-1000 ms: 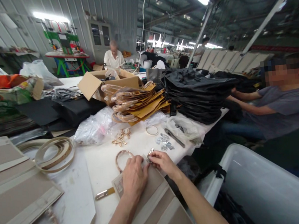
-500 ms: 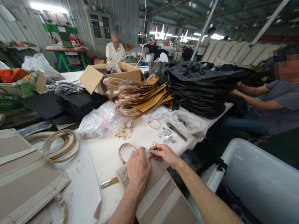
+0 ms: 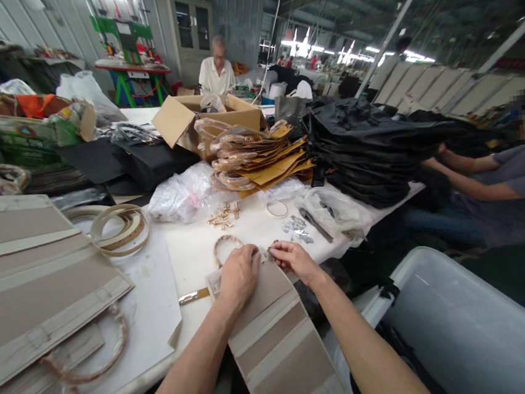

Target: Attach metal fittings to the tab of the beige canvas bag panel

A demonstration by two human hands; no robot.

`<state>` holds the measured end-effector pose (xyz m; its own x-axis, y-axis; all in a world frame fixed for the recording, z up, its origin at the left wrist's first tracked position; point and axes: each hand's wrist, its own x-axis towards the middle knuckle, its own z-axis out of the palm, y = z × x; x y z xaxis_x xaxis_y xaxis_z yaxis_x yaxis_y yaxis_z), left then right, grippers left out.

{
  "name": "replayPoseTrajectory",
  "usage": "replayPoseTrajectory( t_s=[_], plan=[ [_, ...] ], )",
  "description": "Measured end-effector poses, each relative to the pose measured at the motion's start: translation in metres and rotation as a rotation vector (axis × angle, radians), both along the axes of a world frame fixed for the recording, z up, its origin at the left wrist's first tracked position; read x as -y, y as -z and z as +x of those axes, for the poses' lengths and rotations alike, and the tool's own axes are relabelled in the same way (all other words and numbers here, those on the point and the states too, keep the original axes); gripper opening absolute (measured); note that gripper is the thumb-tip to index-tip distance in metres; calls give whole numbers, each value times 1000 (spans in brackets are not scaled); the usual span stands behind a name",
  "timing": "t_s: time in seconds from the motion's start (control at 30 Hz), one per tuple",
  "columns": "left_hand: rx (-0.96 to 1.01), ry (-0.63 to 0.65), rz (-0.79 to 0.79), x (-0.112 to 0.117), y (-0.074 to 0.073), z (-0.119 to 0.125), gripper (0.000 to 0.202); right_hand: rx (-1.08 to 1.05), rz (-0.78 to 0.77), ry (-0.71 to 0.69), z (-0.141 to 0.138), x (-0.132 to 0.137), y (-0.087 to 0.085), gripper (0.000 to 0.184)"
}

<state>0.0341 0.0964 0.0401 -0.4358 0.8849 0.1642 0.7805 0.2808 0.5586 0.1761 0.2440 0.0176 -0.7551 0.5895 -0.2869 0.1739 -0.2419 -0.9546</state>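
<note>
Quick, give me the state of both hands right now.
Left hand: palm down, pressing the beige bag panel flat; nothing gripped.
Right hand: fingertips pinched at the panel's top edge; what they pinch cannot be told.

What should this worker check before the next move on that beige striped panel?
1. Left hand flat on the beige panel, pinning it: ok.
2. Right hand pinching at the panel's top edge: ok; what it grips, cannot tell.
3. Panel fully on the table: not ok, its near end hangs over the edge.
4. Gold fittings lying close ahead: ok.
5. Ring handle beside the left hand: ok.
</note>
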Motion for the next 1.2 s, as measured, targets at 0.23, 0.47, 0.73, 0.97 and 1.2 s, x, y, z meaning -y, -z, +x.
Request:
replayPoseTrajectory(
  t_s=[0.23, 0.47, 0.73, 0.97, 1.2],
  plan=[
    [-114, -113, -69, -3, 2, 16, 17, -8, 28, -23, -1, 2, -1, 37],
    [-155, -167, -128, -9, 2, 18, 17, 86, 102, -59, -7, 5, -4, 39],
    [-162, -80, -103, -4, -4, 16, 18, 112, 63, -41, -7, 4, -9, 34],
    [-130, 66, -9, 11, -3, 13, 31, 113, 42, -50, -15, 3, -12, 35],
    [-128, 47, -26, 9, 0, 15, 24, 180, 150, -124, -20, 3, -10, 30]
  ],
)
